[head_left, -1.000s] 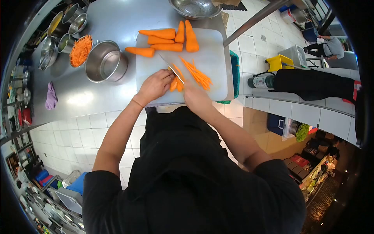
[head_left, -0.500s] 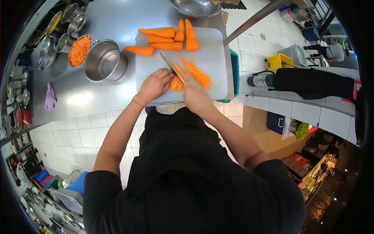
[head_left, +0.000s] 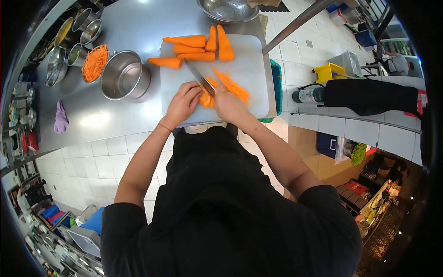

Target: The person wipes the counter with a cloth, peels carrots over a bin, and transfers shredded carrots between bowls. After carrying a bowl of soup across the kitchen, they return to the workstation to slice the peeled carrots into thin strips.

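A knife (head_left: 196, 74) is held in my right hand (head_left: 228, 107), its blade slanting up and left across the white cutting board (head_left: 256, 74). My left hand (head_left: 184, 101) has its fingers curled on the carrot slices (head_left: 205, 100) at the left side of the blade. Orange carrot strips (head_left: 235, 87) lie just right of the blade, beside my right hand. Several peeled carrots (head_left: 225, 44) rest along the upper part of the board, one of them reaching over its left edge.
Left of the board stand a deep steel pot (head_left: 124, 76), a bowl of shredded carrot (head_left: 95, 63) and several smaller metal containers. A purple cloth (head_left: 61, 117) lies further left. A steel colander (head_left: 228, 9) sits behind the board, and a metal post (head_left: 297, 25) rises at the right.
The knife has shifted slightly left, and its tip now lies beside the whole carrots. My left hand has moved a little left. My right hand looks sharper than before.
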